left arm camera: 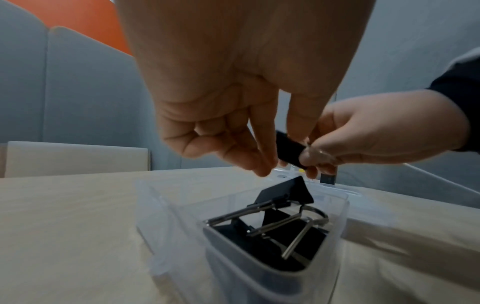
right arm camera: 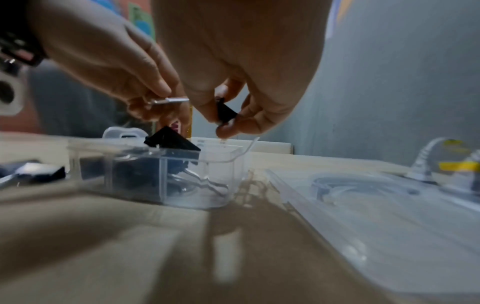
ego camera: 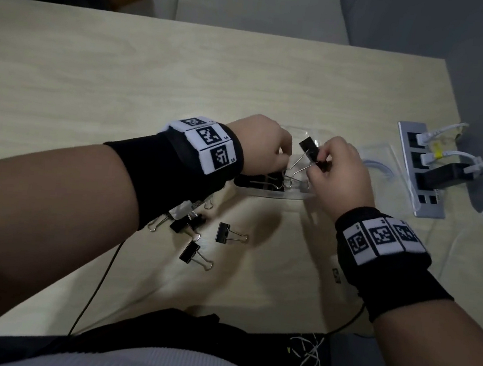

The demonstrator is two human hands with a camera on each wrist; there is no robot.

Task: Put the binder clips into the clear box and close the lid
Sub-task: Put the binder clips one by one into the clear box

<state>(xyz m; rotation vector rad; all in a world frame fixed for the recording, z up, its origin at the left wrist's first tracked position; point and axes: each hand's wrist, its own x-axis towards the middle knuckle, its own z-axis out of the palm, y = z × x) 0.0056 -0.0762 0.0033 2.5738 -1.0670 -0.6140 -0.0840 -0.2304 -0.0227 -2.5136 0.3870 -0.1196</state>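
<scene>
A black binder clip (ego camera: 309,151) hangs above the clear box (ego camera: 272,193). My right hand (ego camera: 315,168) pinches its black body (right arm camera: 225,112). My left hand (ego camera: 285,161) pinches one of its silver wire handles (right arm camera: 170,100). The box (left arm camera: 241,207) stands open and holds several black clips (left arm camera: 280,224); one of them sticks up over the rim. The clear lid (ego camera: 379,161) lies flat on the table just right of the box. Loose clips (ego camera: 226,233) lie on the table near me, partly under my left forearm.
A grey power strip (ego camera: 420,173) with white plugs and cables sits at the table's right edge, just beyond the lid. Thin black cables hang over the front edge. The light wooden table (ego camera: 125,79) stretches left and away from the box.
</scene>
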